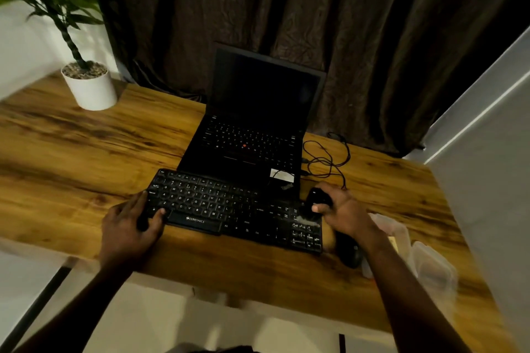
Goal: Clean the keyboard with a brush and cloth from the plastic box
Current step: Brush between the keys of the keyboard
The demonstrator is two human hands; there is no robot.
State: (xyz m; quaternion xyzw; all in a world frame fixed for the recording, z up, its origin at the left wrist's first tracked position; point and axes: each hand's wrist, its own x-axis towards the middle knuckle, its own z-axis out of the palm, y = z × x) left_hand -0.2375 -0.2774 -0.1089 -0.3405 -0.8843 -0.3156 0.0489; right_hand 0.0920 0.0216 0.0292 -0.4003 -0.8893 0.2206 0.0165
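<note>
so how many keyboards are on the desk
2: a separate keyboard near the front edge of the desk, its left end held by the left hand, and the one built into the laptop just behind it. None looks hidden.

dusty black keyboard [231,208], brush [315,197] at corner

Head-worn, steeply down onto keyboard [229,206]

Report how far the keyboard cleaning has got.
Done: the right hand holds a dark tool, apparently the brush, with the plastic box lying beside that wrist. In hand: the left hand grips the keyboard at its left end while the brush sits over its right end. Left: pale dust lies by the number pad, and no cloth is in view.
</note>
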